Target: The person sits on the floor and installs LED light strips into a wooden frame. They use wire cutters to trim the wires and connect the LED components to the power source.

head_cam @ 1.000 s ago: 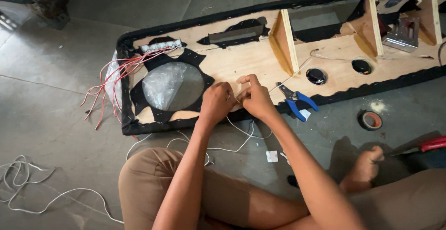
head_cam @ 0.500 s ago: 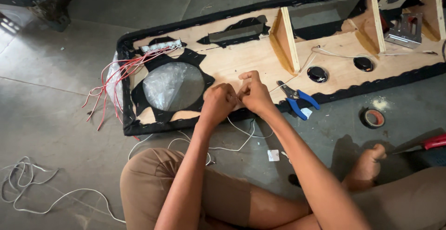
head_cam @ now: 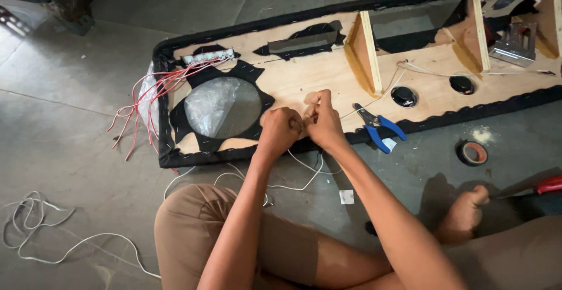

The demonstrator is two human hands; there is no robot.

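I sit on the floor before a long plywood panel [head_cam: 304, 73] edged in black fabric. My left hand [head_cam: 280, 129] and my right hand [head_cam: 321, 121] meet over its near edge, fingers pinched together on a thin white wire [head_cam: 304, 167] that hangs down in loops toward my lap. Another stretch of white wire [head_cam: 374, 100] runs from my right hand across the board. Blue-handled pliers [head_cam: 380, 129] lie on the panel's edge just right of my right hand.
A round cut-out covered with clear plastic [head_cam: 222, 107] lies left of my hands, with red wires [head_cam: 149, 100] spilling off the panel's left end. A tape roll [head_cam: 472, 152], a red-handled tool [head_cam: 547, 184] and a loose white wire coil [head_cam: 35, 231] lie on the floor. Wooden dividers [head_cam: 367, 53] stand upright.
My hands stay together at the panel's near edge, with only small finger movement on the wire. The view has shifted slightly.
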